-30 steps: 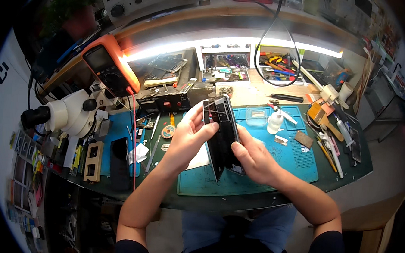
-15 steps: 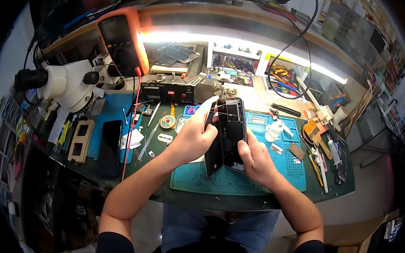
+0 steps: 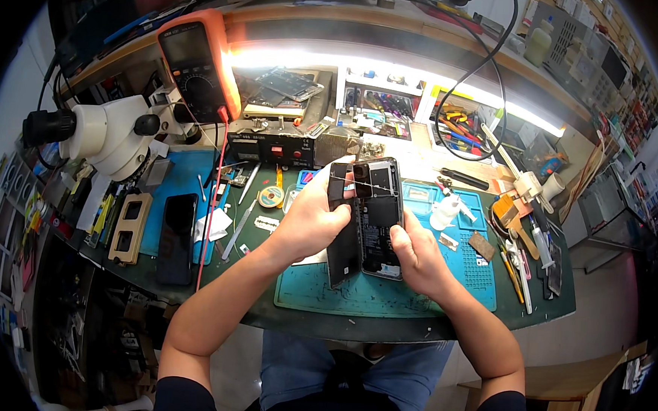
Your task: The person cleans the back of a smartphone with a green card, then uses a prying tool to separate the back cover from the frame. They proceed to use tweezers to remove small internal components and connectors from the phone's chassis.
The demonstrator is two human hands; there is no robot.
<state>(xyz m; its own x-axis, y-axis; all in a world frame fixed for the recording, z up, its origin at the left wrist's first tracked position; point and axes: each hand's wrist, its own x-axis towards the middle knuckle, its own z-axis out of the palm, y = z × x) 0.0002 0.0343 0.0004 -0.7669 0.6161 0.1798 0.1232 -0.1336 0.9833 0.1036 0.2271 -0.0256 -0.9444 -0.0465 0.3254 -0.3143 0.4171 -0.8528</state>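
Observation:
I hold an opened black smartphone point(image 3: 377, 216) above the teal work mat point(image 3: 384, 295). Its inside, with battery and boards, faces up. The dark screen panel point(image 3: 342, 244) is swung open along the phone's left side. My left hand point(image 3: 309, 223) grips that panel near its top edge with thumb and fingers. From the right, my right hand point(image 3: 416, 256) grips the phone body, thumb on its lower right edge.
A white microscope point(image 3: 103, 135) and an orange multimeter point(image 3: 198, 62) stand at the back left. Another black phone point(image 3: 178, 238) and a tan frame point(image 3: 129, 227) lie on the left. Tweezers, a tape roll point(image 3: 271, 197), a white bottle point(image 3: 445, 211) and tools lie around the mat.
The view has tilted down and shifted. My hands and the opened phone stay together over the mat, with the left hand now pinching the top of the screen panel.

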